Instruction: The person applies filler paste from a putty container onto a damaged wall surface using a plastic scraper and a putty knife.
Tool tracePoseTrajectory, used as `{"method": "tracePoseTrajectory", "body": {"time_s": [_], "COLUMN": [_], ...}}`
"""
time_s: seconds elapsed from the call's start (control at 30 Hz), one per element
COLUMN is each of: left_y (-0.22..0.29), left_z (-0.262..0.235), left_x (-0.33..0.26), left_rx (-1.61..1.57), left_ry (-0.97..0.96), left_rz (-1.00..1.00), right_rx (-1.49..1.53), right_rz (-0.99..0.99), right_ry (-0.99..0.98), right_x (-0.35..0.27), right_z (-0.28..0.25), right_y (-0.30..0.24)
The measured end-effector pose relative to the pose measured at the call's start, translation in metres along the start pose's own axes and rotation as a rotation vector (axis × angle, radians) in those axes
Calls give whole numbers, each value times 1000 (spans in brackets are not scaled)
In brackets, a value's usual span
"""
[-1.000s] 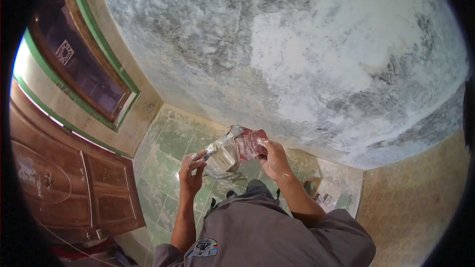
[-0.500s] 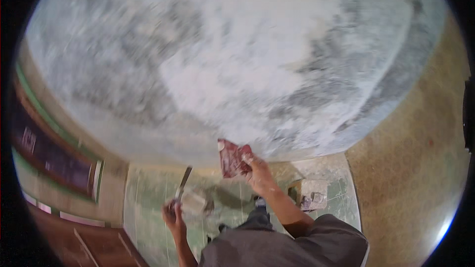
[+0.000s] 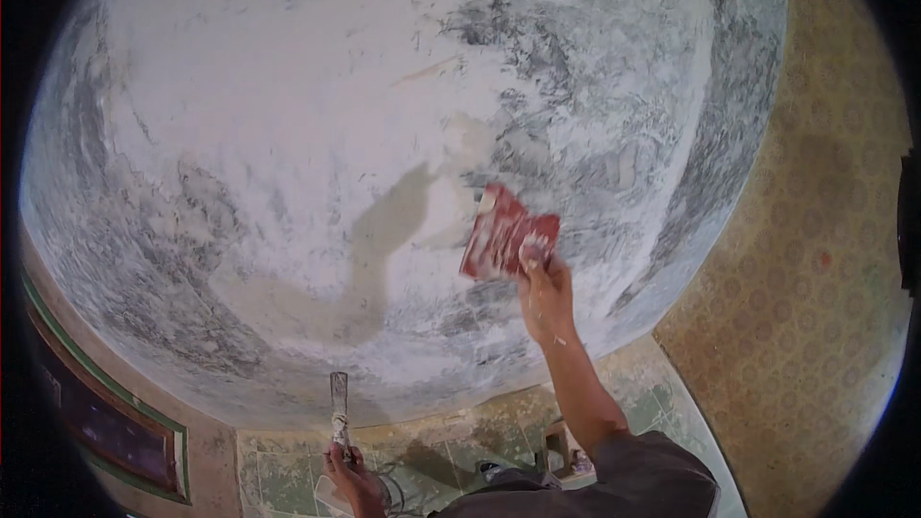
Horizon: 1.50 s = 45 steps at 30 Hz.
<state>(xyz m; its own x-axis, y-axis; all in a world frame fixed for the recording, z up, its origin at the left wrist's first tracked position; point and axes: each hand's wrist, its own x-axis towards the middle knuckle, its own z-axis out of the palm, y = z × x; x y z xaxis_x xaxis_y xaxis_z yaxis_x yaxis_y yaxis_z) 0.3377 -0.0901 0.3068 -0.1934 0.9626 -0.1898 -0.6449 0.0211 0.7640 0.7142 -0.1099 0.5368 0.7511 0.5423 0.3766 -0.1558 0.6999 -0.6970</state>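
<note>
Plaster is covering the big rough wall [image 3: 317, 134], grey and white in patches, with a smoother tan smear running across its middle. Pressing against that wall is a red trowel [image 3: 507, 233], its flat face lying on the plaster just right of the tan smear. The right hand [image 3: 544, 295] is gripping the trowel from below, fingers [image 3: 531, 251] wrapping closed around its lower edge, the arm reaching up from a grey sleeve [image 3: 652, 465]. Lower down, the left hand [image 3: 351, 473] is holding a narrow putty knife [image 3: 339, 410], fingers closing around its handle while the pale-smeared blade is pointing straight up, near the wall's lower edge. The two hands are working well apart. Green tiled floor [image 3: 451, 441] is showing beneath them, a patterned yellowish wall [image 3: 815, 278] is standing at the right, and a dark framed panel [image 3: 106, 417] is sitting at the lower left.
</note>
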Motion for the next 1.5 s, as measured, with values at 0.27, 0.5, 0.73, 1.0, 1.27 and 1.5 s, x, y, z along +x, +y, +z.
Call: {"method": "tracePoseTrajectory", "body": {"time_s": [0.27,0.5,0.73,1.0,1.27,1.5], "left_y": [-33,-42,-37,-40,-40,-29], "left_z": [66,87,103,100,93,80], "left_x": [-7,-7,-7,-1,-1,15], "left_rx": [-28,4,34,18,31,86], "left_ry": [-2,-22,21,72,-13,-82], "left_rz": [40,85,149,66,39,3], "right_rx": [-573,-1174,-1466,-1271,-1310,-1460], "right_rz": [-769,-1568,-1619,-1563,-1776,-1702], "right_ry": [-122,-169,-231,-119,-125,-194], "right_x": [129,207,209,205,228,222], "right_z": [66,103,70,72,141,130], "right_y": [-80,-78,-49,-75,-92,-73]}}
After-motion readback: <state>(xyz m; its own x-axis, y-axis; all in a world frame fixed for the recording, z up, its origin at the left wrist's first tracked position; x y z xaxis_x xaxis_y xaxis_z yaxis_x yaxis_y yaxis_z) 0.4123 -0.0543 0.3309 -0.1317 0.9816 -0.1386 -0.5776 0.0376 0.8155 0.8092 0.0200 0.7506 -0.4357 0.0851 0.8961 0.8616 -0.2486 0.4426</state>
